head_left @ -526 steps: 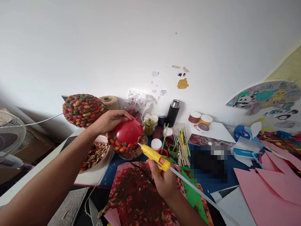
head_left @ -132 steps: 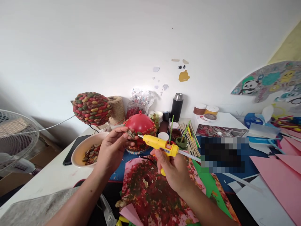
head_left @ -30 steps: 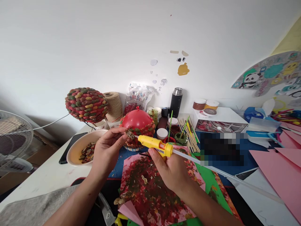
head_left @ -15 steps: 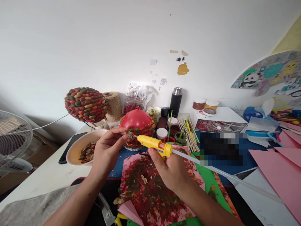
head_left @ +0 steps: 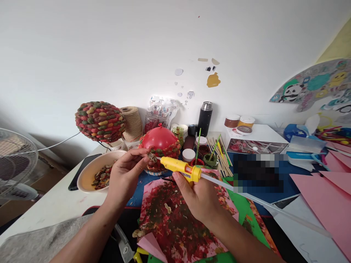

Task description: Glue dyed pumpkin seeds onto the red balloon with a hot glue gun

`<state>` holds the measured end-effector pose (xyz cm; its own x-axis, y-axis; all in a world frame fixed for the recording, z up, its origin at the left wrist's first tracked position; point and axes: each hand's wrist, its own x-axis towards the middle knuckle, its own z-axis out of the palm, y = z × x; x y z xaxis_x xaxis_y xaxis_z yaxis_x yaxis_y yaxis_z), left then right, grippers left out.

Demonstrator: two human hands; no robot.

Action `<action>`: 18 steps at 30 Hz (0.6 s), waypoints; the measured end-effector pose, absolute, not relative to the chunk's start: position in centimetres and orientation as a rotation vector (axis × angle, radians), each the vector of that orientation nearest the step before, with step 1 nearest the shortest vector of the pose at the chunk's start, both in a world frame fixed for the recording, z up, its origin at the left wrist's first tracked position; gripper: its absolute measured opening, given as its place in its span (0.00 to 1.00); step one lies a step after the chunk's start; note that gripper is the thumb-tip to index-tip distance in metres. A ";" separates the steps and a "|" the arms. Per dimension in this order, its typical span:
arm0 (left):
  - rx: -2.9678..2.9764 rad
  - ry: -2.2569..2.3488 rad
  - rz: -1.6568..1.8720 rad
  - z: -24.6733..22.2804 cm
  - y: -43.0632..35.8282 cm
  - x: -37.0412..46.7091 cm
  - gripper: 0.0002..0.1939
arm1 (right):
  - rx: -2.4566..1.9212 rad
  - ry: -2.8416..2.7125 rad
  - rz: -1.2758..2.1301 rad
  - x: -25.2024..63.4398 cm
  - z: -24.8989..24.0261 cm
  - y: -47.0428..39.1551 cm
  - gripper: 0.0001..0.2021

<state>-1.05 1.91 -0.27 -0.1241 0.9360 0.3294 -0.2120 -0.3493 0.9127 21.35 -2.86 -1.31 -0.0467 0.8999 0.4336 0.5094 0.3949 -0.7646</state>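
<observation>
Probably brittle, the shell (head_left: 151,158) mid-frame suited a gentle edge hold. Your left hand (head_left: 126,171) pinched it; your right hand (head_left: 202,199) clasped the glue gun (head_left: 175,167)

Left hand (head_left: 126,171), earlier on the balloon (head_left: 160,140), now with a shell piece (head_left: 151,157).

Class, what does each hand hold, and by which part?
Right hand: glue gun, by its handle. Left hand: shell, by the side away from the gun.

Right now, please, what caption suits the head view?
Left hand pinching a shell, right hand holding a glue gun, balloon behind.
</observation>
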 end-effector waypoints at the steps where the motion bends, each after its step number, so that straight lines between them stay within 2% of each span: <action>1: 1.236 0.903 1.627 -0.3 1.9 -1.1 0.15 | -1.249 -1.699 0.509 21.3 -1.3 -2.9 0.30; 18: 1.278 0.931 1.602 -0.5 2.0 -1.1 0.16 | -1.196 -1.684 0.494 21.2 -1.3 -2.9 0.30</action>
<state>-1.08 2.03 -0.48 -0.1035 0.9360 0.3364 -0.1709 -0.3499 0.9211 21.20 -2.87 -1.31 -0.0412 0.8792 0.4747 0.4832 0.4334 -0.7607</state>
